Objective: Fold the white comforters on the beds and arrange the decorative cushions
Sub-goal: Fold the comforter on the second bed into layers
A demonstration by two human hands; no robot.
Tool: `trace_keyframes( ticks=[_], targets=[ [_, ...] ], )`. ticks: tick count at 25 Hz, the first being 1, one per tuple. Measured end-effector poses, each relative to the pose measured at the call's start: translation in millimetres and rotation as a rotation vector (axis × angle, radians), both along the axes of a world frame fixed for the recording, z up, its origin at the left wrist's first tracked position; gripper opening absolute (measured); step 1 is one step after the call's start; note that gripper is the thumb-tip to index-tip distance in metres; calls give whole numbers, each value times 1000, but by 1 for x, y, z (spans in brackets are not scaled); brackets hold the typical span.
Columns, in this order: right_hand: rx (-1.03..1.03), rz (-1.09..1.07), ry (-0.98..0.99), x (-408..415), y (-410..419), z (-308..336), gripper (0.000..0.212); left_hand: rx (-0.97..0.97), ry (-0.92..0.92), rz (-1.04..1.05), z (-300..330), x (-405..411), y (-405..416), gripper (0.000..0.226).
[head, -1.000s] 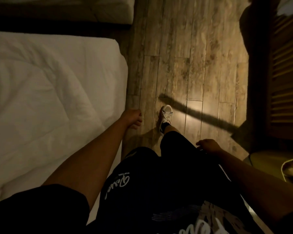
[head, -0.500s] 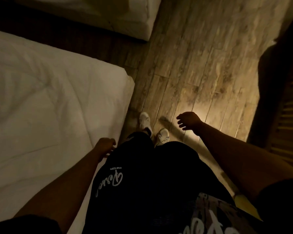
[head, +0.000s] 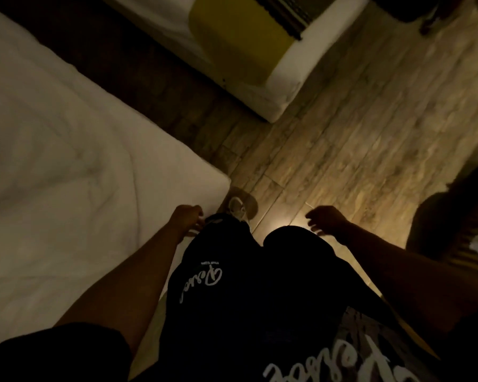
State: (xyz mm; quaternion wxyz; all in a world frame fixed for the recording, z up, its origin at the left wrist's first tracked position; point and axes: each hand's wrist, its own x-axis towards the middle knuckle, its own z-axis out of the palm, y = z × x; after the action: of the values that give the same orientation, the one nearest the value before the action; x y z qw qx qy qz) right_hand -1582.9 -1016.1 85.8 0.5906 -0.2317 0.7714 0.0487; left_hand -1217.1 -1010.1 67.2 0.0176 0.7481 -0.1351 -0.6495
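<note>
While both the left hand [head: 186, 217] and right hand [head: 326, 217] hang loosely curled and empty, the shorts' [head: 232, 285] script stays illegible.

The single head view looks steeply down from standing height along the person's body, facing the wooden floor [head: 342, 139]. A white bed [head: 53, 161] fills the left side close by; a second bed [head: 284, 78] lies farther ahead.
</note>
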Motion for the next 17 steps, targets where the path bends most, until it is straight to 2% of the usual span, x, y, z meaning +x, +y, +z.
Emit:
trace_keyframes(
  ticks=[3,7,9,13,17],
  targets=[
    [66,33,66,-20,-45,14,17,-77,32,100,10,-1,-68,21],
    [139,168,40,-27,-137,9,20,-122,46,257,15,-3,-132,22],
    [135,282,60,-18,-188,-4,26,-93,25,330,13,-6,-149,23],
    [89,381,-22,32,-304,-12,24,16,-30,482,3,-10,-146,25],
    [-1,652,-87,102,-415,-7,26,160,-46,675,7,-36,-133,22]
  ],
)
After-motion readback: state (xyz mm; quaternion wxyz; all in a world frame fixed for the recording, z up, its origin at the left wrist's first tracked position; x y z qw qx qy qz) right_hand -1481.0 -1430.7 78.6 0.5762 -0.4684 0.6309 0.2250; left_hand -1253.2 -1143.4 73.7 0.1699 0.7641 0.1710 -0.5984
